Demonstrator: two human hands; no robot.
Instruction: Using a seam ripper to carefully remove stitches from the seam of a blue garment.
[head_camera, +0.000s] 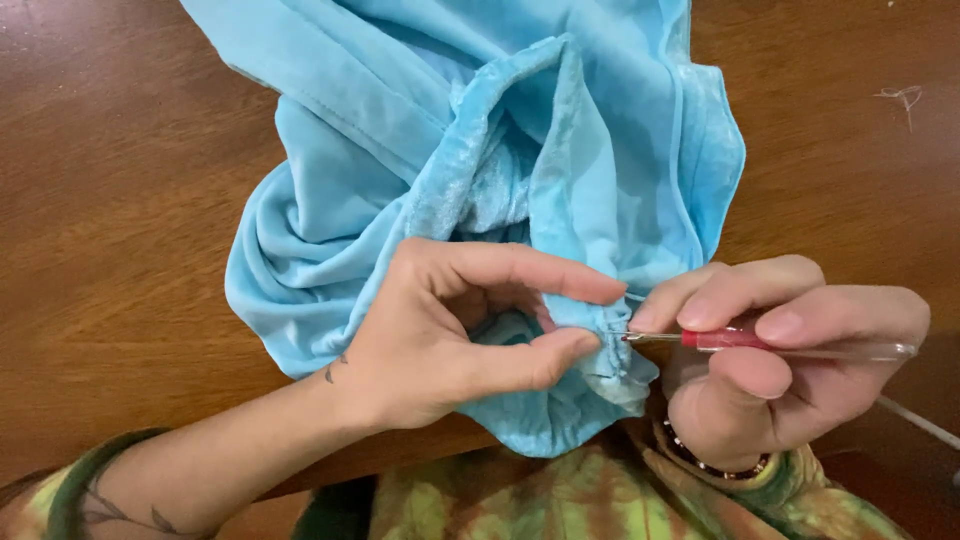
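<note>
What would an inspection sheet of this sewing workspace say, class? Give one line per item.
Surface: brown wooden table, glossy.
Job's things: light blue cloth bunched on the table; seam ripper with red and clear handle, tip at the cloth's seam.
Clutter: loose thread scrap far right.
Grips: left hand pinches the cloth; right hand holds the seam ripper.
Cables: nothing seen.
Surroundings: tie-dye sleeves, beaded bracelet on the right wrist.
</note>
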